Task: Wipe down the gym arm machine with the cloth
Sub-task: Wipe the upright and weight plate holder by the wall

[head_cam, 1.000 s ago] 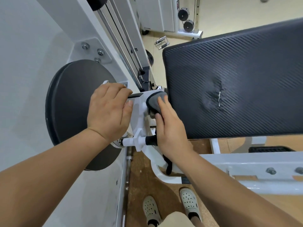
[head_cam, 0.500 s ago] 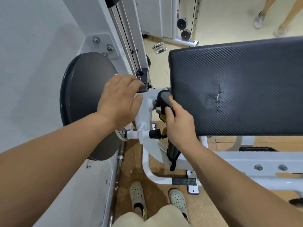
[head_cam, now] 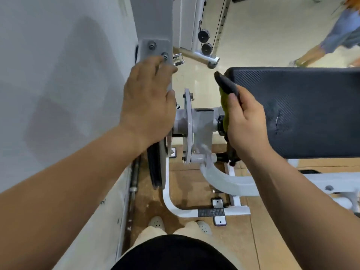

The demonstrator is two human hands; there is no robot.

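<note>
The white arm machine's pivot hub (head_cam: 196, 123) lies between my two hands, with a thin white disc on its left side. My right hand (head_cam: 246, 123) grips a dark grey and yellow-green cloth (head_cam: 227, 88) against the hub's right end, beside the left edge of the black textured arm pad (head_cam: 303, 110). The cloth's top end sticks up above my thumb. My left hand (head_cam: 149, 106) rests with straight fingers on the white upright frame plate (head_cam: 155, 49) near its bolts, left of the hub.
A white wall panel (head_cam: 58, 84) fills the left side. White base tubes (head_cam: 229, 182) and floor feet lie below the hub on brown flooring. My shoes (head_cam: 156, 222) stand beneath. A cable pulley station (head_cam: 204, 41) stands behind, and a person (head_cam: 335, 39) walks at top right.
The view has swung, so the round black disc now shows edge-on. My left hand has moved up from the hub onto the bolted frame plate. My right hand has lifted the cloth higher.
</note>
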